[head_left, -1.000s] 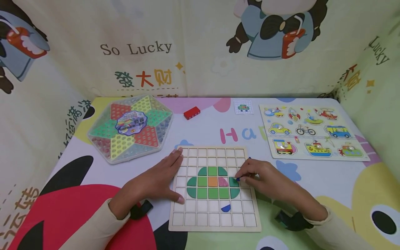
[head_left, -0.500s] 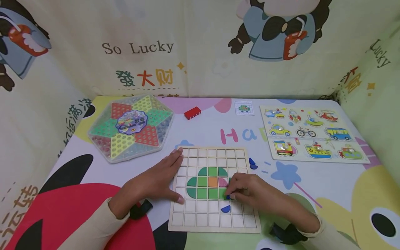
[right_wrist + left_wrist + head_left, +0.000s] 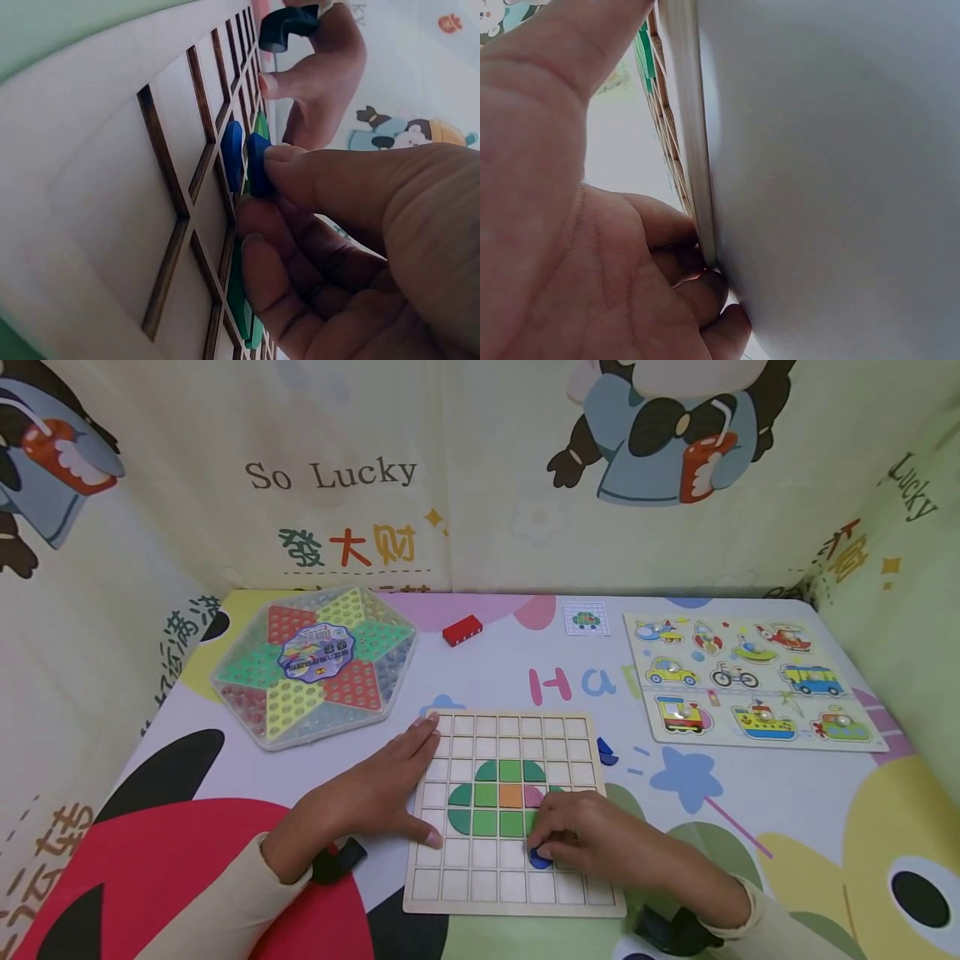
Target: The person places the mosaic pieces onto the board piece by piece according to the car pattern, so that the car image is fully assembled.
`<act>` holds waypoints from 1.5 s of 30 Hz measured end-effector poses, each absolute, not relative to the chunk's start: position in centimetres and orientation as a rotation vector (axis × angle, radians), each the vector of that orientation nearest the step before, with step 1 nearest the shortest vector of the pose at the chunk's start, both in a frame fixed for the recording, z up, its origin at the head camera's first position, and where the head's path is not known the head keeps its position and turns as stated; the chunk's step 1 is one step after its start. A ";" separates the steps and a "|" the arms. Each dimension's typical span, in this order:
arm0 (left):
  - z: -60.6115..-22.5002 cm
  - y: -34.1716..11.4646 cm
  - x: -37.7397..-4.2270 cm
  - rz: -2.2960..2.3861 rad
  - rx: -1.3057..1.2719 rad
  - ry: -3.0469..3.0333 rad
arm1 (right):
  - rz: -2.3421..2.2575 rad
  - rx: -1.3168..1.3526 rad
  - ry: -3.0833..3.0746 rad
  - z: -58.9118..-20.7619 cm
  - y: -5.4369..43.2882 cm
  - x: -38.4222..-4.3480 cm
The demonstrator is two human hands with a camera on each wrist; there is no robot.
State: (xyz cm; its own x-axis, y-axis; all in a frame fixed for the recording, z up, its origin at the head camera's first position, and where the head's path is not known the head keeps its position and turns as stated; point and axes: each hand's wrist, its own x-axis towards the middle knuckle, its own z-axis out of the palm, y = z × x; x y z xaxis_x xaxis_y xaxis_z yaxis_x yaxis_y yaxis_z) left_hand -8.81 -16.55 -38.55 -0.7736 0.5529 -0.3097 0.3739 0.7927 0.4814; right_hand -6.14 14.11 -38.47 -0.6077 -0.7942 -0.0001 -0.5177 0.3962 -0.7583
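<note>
A wooden grid board (image 3: 442,887) lies on the table. On it, light green squares (image 3: 511,824), green rounded pieces (image 3: 461,810), an orange square (image 3: 511,796) and a pink rounded piece (image 3: 533,796) form a cluster. My left hand (image 3: 367,793) rests along the board's left edge, thumb on the grid and fingers straight. Between thumb and fingertips, my right hand (image 3: 592,832) pinches a blue half-round piece (image 3: 257,165), just above the grid. Close to it, another blue half-round piece (image 3: 232,156) sits on the board. The right hand hides some green pieces at the cluster's right.
Blue pieces (image 3: 606,752) lie just right of the board. Behind stand a hexagonal Chinese checkers box (image 3: 352,714), a red block (image 3: 462,631), a small picture card (image 3: 586,618) and a vehicle peg puzzle (image 3: 757,706). A printed curtain (image 3: 480,527) closes the back.
My right hand, with the blue half-round piece, has moved from the board's right edge down and left to the other blue piece. The left hand stays in place.
</note>
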 end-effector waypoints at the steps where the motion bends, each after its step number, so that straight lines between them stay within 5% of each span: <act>1: -38.5 -16.6 -8.8 0.554 0.696 2.540 | -1.031 -1.116 2.300 -38.3 14.0 -6.1; 45: -38.5 -16.6 -8.8 0.554 0.711 2.544 | -1.042 -0.974 2.461 -37.3 15.8 -6.9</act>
State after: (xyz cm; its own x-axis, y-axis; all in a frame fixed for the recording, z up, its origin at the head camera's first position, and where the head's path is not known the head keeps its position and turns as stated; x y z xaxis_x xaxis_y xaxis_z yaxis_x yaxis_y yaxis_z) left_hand -8.84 -16.55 -38.54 -0.7714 0.5607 -0.3008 0.3847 0.7875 0.4815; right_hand -6.89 15.83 -37.30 -0.7268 -0.6868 -0.0083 -0.4720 0.5082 -0.7203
